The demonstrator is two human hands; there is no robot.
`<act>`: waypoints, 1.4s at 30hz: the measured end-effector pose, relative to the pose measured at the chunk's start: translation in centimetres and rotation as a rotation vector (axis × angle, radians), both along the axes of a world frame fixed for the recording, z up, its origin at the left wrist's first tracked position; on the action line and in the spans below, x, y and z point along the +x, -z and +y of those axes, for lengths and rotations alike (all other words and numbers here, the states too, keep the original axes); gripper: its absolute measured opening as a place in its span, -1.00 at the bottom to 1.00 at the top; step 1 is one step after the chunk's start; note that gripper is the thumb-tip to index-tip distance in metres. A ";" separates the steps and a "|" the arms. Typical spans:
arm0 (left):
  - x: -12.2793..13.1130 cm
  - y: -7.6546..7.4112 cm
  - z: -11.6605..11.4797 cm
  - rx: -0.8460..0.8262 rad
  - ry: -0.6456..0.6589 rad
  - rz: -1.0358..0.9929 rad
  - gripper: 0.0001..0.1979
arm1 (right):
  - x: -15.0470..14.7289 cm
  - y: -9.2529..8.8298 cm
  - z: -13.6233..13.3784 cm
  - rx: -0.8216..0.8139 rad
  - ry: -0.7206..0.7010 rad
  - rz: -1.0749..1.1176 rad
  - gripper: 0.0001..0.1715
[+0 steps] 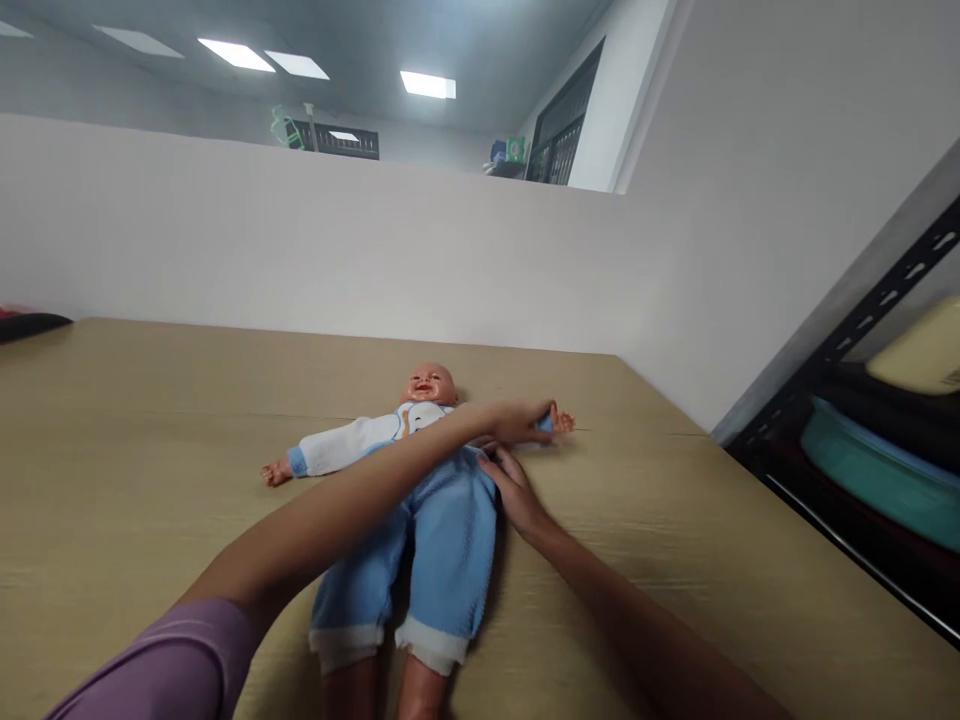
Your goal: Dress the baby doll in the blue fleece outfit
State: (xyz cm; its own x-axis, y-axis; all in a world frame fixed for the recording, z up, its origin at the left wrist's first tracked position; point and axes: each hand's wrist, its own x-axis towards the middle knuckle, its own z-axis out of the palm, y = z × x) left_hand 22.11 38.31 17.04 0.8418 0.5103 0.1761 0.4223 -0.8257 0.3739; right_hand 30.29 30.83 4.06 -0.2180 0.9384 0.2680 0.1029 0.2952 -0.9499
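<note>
A baby doll [450, 500] lies on its back on the table, head away from me, in a white top with blue cuffs and light blue trousers. My left arm crosses over its chest. My left hand [517, 422] is closed round the doll's sleeve near the blue cuff [545, 426], slightly blurred, and the doll's small hand sticks out past it. Just below, my right hand [516, 490] grips the doll's clothes at the side of the waist, its fingertips partly hidden. The doll's other arm [337, 447] is stretched out to the left.
The wooden table [187, 400] meets a low white wall [300, 240] at the back. On the right stands a black metal shelf [825, 370] with a teal basin [877, 470] and a cream-coloured container [919, 350]. A dark and red object [30, 325] is at the far left edge.
</note>
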 end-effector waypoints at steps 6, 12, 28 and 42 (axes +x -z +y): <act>-8.4 -3.3 -1.3 -0.061 0.009 -0.778 -0.72 | 0.2 -2.0 -0.7 -0.108 -0.072 0.161 -0.40; -16.1 -1.9 -2.0 -0.525 -0.098 -1.456 -0.63 | -1.2 -2.7 -2.5 -0.082 -0.234 0.172 -0.46; -23.2 4.4 -5.1 -1.122 -0.303 -1.734 -0.48 | -8.4 -4.9 -4.8 0.087 -0.144 0.127 -0.64; -25.5 8.7 -3.1 -1.432 -0.098 -1.801 -0.23 | -13.2 -7.2 -2.4 0.403 0.143 0.162 -0.82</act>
